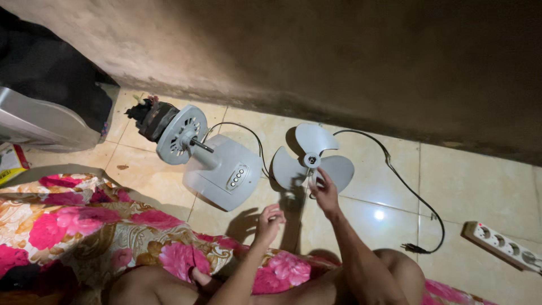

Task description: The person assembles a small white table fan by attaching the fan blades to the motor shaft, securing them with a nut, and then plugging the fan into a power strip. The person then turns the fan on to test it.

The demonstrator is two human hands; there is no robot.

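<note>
We see the fingers of the right hand (326,191) spread and stretched toward the fan blade (312,160), their tips at its lower edge near the hub; whether they actually touch it we cannot tell. The fan blade lies flat on the tiled floor (474,181) in the middle of the frame, a little right of centre. The left hand (270,221) hovers lower and to the left, its fingers loosely curled and holding nothing. Just left of the blade lies the fan body (223,169), a pale base with a row of buttons, and its motor (169,130) points toward the upper left. A black cord (406,186) loops across the floor to the right, its plug lying near a white power strip (502,245) at the right edge. A flowered cloth (96,226) fills the lower left.
</note>
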